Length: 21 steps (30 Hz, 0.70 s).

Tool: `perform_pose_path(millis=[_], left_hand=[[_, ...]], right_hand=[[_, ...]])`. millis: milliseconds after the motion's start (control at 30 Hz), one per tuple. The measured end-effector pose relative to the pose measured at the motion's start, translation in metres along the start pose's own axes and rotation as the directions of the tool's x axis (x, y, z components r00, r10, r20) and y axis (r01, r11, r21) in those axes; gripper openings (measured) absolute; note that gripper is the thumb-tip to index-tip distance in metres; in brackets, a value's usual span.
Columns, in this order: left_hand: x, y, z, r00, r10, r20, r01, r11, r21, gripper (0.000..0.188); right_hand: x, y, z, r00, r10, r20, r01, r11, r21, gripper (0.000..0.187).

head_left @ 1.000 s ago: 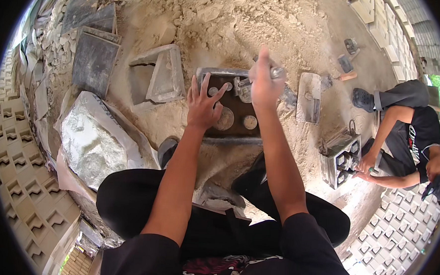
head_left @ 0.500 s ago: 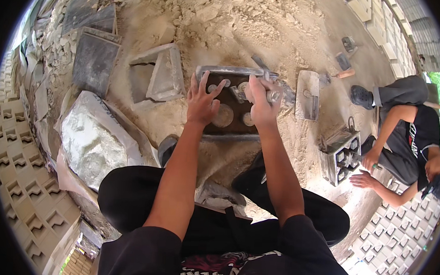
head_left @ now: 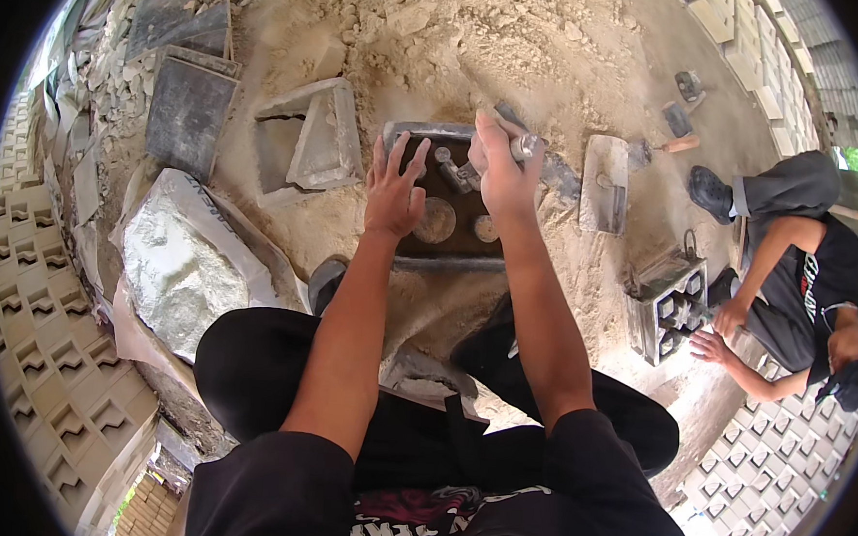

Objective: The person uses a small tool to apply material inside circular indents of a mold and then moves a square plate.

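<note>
Both our hands work over a dark metal mould that lies on the sandy ground just beyond our knees. Our left hand is spread wide, fingers fanned, with the palm pressing on the mould's left part and holding nothing. Our right hand is closed in a fist around the handle of a trowel, whose grey blade runs out to the right over the mould's far right corner. Inside the mould we see round cores standing up from its dark floor, one large disc near our left wrist and a smaller one to its right.

Left of the mould lies an open, cement-crusted frame mould tipped on the sand, and farther left dark flat plates lean among rubble. Near left, a torn grey cement sack bulges beside our thigh. Right of the trowel rests a flat rectangular float on the sand.

At the right edge another person in a black shirt crouches, both hands reaching down to a second metal mould with patterned openings. Finished patterned blocks are stacked along the left side, and more cover the near right ground.
</note>
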<state>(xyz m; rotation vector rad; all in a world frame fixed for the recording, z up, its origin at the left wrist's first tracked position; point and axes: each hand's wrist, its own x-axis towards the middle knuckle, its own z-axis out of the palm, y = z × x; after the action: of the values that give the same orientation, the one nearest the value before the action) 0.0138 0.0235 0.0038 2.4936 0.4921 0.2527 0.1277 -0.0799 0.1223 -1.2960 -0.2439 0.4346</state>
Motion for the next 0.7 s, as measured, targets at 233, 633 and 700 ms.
perform_pose_path(millis=[233, 633, 700], left_hand=[[0.005, -0.007, 0.017, 0.976, -0.162, -0.146, 0.14, 0.979, -0.149, 0.057], [0.014, -0.01, 0.03, 0.961, -0.234, -0.145, 0.175, 0.926, -0.334, 0.066], [0.012, -0.018, 0.03, 0.954, -0.251, -0.162, 0.185, 0.923, -0.338, 0.068]], right_hand=[[-0.005, -0.005, 0.015, 0.997, -0.034, 0.073, 0.047, 0.98, -0.193, 0.038], [-0.013, 0.006, -0.022, 0.97, 0.029, 0.241, 0.064, 0.927, -0.368, 0.038], [-0.011, 0.014, -0.017, 0.973, 0.126, 0.191, -0.083, 0.973, -0.216, 0.038]])
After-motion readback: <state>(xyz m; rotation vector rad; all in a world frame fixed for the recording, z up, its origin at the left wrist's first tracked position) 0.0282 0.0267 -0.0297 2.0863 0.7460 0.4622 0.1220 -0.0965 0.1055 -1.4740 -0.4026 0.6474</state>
